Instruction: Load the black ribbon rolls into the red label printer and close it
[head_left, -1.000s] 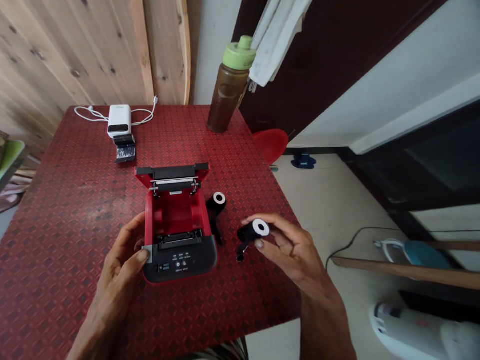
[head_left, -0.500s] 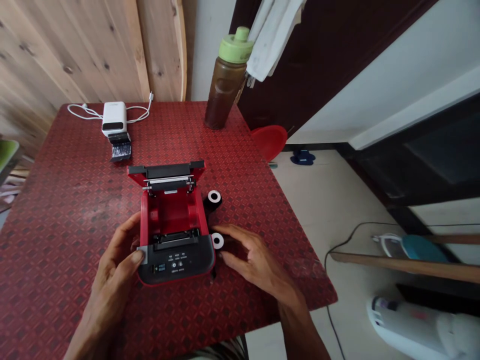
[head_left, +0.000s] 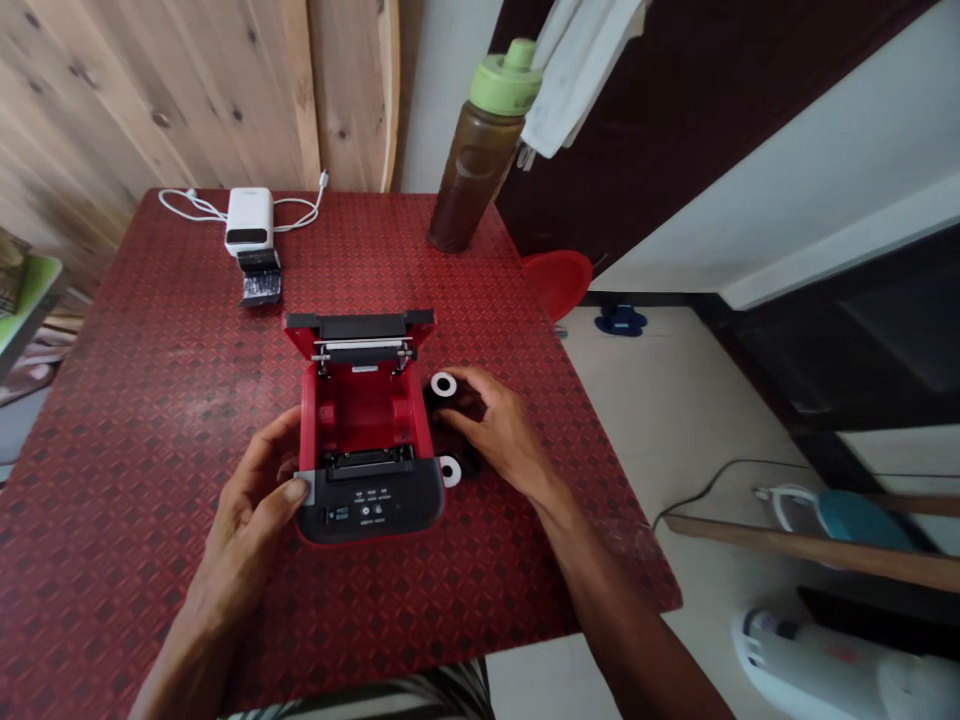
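Observation:
A red and black label printer [head_left: 367, 500] stands on the table with its lid [head_left: 360, 328] raised and its red inner bay showing. My left hand [head_left: 251, 500] grips the printer's left side, its thumb on the grey front corner. Right of the printer lie two black ribbon rolls with white core ends. My right hand [head_left: 499, 430] has its fingers closed about the far ribbon roll [head_left: 443, 386], index finger behind and thumb in front. The near ribbon roll [head_left: 450, 471] rests by the printer's front right corner, partly hidden behind it.
A white power bank-like device [head_left: 250, 215] with a cable lies at the back left, a crumpled black strip [head_left: 261, 283] before it. A brown bottle with a green lid [head_left: 487, 140] stands at the back right. The red patterned table [head_left: 525, 590] ends at the right above the floor.
My right hand has moved away from me, from the near ribbon roll to the far one. My left hand stays on the printer. The whole view has shifted slightly.

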